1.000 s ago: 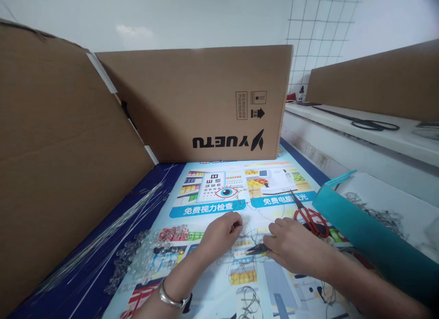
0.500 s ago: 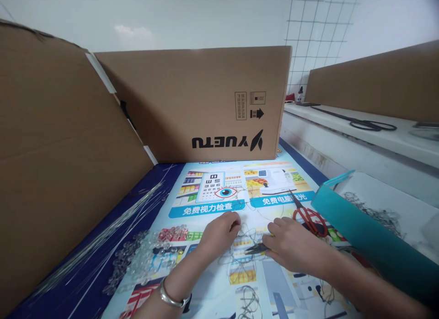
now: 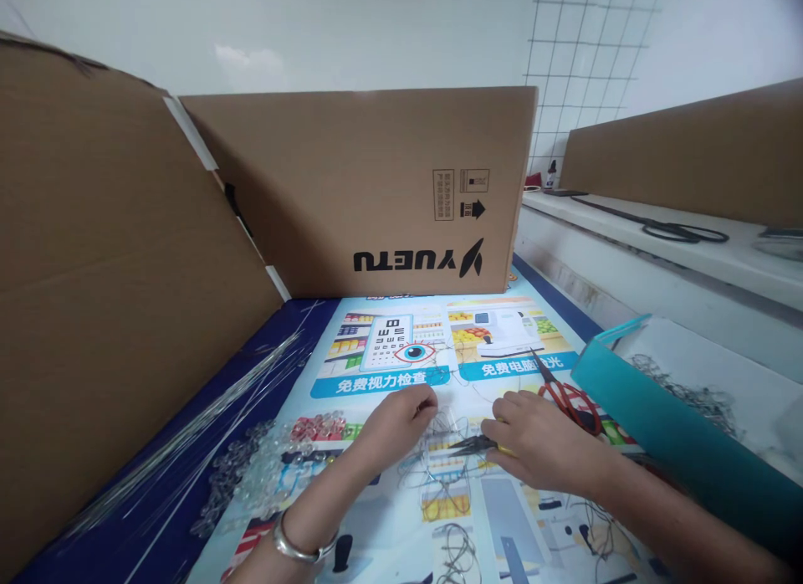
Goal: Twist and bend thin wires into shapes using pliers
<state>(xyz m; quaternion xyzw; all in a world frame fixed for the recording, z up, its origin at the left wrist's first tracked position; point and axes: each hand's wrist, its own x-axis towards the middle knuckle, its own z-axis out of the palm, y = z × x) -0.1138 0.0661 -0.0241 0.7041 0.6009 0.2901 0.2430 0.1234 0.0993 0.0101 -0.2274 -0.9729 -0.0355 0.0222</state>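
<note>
My right hand (image 3: pixel 533 433) is closed round a pair of needle-nose pliers (image 3: pixel 475 445) with dark jaws and a bit of yellow handle showing. The jaws point left and look slightly parted, with nothing I can make out between them. To their left, my left hand (image 3: pixel 401 418) has its fingers pinched together; whatever they hold is hidden or too fine to see. Thin loops of wire (image 3: pixel 442 475) lie on the printed sheet beneath and between both hands. Beyond my right hand lie red-handled scissors (image 3: pixel 574 404), partly covered by it.
Clear beads (image 3: pixel 257 467) are heaped at left, beside long thin wires (image 3: pixel 207 421) on the blue surface. A teal box (image 3: pixel 665 433) with tangled wire pieces stands at right. Cardboard panels (image 3: pixel 326 191) wall the back and left. More coiled wire (image 3: pixel 457 555) lies near the front.
My left hand has shifted slightly left. The pliers have tilted a little, and their jaws now look parted. The view has moved slightly.
</note>
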